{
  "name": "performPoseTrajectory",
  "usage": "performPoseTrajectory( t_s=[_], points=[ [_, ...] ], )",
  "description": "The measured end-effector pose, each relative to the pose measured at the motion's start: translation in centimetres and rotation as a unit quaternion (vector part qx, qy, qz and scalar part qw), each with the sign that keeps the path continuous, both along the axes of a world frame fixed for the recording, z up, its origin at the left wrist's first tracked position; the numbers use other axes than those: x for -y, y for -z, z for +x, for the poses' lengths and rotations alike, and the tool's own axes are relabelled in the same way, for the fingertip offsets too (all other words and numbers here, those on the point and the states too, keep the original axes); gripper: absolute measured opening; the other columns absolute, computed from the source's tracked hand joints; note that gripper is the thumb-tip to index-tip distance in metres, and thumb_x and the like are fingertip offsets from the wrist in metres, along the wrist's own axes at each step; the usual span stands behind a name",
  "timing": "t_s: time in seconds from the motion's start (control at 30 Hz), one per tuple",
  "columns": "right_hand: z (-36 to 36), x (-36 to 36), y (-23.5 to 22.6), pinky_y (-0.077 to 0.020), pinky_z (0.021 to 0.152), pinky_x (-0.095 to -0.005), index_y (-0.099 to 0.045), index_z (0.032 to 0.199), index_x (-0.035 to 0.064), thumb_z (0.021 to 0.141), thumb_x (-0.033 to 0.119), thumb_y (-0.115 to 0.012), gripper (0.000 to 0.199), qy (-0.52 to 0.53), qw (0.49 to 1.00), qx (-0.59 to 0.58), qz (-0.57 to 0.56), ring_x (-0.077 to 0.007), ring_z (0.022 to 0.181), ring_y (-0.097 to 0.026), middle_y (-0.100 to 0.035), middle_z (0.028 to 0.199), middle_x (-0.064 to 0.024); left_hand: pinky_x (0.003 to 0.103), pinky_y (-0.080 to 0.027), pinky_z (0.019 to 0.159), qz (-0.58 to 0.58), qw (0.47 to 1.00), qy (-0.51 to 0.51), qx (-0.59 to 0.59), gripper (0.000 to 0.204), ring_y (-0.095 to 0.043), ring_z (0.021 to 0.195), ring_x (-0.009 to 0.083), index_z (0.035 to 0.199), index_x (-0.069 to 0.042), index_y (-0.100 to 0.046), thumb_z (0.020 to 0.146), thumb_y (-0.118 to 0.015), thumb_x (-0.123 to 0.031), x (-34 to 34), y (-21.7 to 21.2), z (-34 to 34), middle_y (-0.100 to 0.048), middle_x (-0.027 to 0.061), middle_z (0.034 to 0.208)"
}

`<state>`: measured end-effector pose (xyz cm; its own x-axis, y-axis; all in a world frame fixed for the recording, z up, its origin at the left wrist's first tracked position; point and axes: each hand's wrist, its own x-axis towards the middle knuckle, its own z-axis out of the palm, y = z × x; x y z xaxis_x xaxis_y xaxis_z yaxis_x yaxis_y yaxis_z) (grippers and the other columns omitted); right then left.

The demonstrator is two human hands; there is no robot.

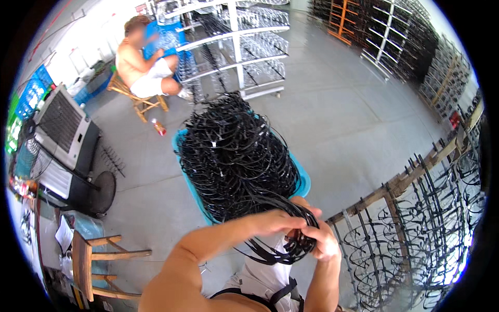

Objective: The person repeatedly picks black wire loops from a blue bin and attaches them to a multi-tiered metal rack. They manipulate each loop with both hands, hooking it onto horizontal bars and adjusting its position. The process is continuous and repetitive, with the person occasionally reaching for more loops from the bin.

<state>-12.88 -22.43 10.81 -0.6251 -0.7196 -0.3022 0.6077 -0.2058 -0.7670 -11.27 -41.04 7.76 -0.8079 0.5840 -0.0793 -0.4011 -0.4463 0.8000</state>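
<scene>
My right hand (324,241) is closed around a bundle of thin, curved black bands (283,257), which look like headbands. My left hand (278,221) reaches across to the same bundle, its fingers bent against the upper side near my right hand. The bundle hangs in front of my body, over the near end of a blue tub (304,179). That tub is heaped above its rim with a large pile of similar black bands (234,156). Fingertips of both hands are partly hidden among the bands.
A white rack (236,47) stands beyond the tub; a seated person (143,62) is beside it. At left are an air cooler (65,130), a fan (104,192) and a wooden stool (86,265). A hanging rack of bands (400,223) stands close on my right.
</scene>
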Motion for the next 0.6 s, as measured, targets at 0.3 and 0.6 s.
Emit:
performPoseTrajectory(
  t_s=[0.3, 0.6],
  points=[
    [8.9, -9.1, 5.3, -0.0436, 0.06, -0.0298, -0.059, 0.102, -0.0034, 0.092, 0.014, -0.051, 0.021, 0.241, 0.867, -0.331, 0.285, -0.0167, 0.07, -0.053, -0.059, 0.089, -0.0092, 0.038, -0.047, 0.091, 0.204, 0.944, -0.134, 0.22, 0.024, -0.059, 0.104, 0.025, 0.107, -0.004, -0.059, 0.083, -0.058, -0.01, -10.2, -0.2, 2.5, -0.062, 0.0124, 0.111],
    [17.5, -17.6, 4.8, -0.0466, 0.064, -0.0257, -0.059, 0.106, -0.0034, 0.095, 0.009, -0.048, 0.02, 0.539, 0.804, -0.123, 0.216, -0.0122, 0.068, -0.056, -0.062, 0.084, -0.0082, 0.029, -0.05, 0.065, -0.034, 0.981, -0.024, 0.187, 0.015, -0.06, 0.078, 0.0169, 0.093, -0.009, -0.055, 0.081, -0.061, -0.003, -19.6, 3.8, 5.7, -0.062, 0.0085, 0.087]
  ],
)
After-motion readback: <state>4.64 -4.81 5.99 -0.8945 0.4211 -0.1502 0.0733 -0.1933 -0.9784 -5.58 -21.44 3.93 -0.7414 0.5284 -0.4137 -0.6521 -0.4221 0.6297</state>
